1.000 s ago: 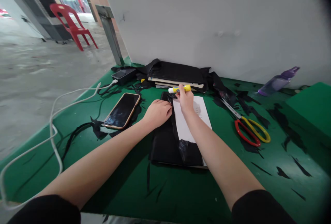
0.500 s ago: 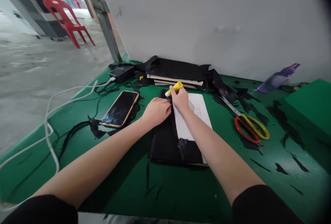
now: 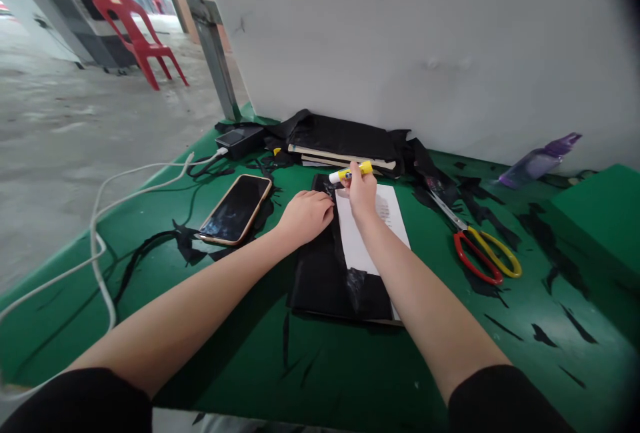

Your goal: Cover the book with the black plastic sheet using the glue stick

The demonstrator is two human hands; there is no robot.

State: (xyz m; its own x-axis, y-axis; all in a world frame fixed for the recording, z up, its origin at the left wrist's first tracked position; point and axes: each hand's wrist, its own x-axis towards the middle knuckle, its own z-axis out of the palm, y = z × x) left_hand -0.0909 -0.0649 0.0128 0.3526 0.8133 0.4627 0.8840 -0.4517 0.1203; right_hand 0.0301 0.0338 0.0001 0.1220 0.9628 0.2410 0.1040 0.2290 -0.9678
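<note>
My right hand (image 3: 361,191) is closed around a yellow glue stick (image 3: 357,172), its white end pointing left, just above a black fabric cover (image 3: 320,279). A white printed sheet (image 3: 357,236) lies under that hand, on the right part of the cover. My left hand (image 3: 306,214) rests on the upper left of the cover, fingers together and bent down onto the black fabric by the sheet's left edge. Its fingertips are partly hidden. A crumpled dark flap (image 3: 357,283) folds over the sheet's lower edge.
Left of my hands lies a phone (image 3: 237,209), with a white cable (image 3: 97,233) beyond it. Scissors (image 3: 477,246) lie to the right among black scraps. A black-covered stack of books (image 3: 345,139) and a purple bottle (image 3: 540,161) stand near the white panel (image 3: 400,39).
My right hand has moved slightly right and lifted the glue stick off the flap's top end; the stick now lies more level. My left hand stays on the cover. The view shifted slightly.
</note>
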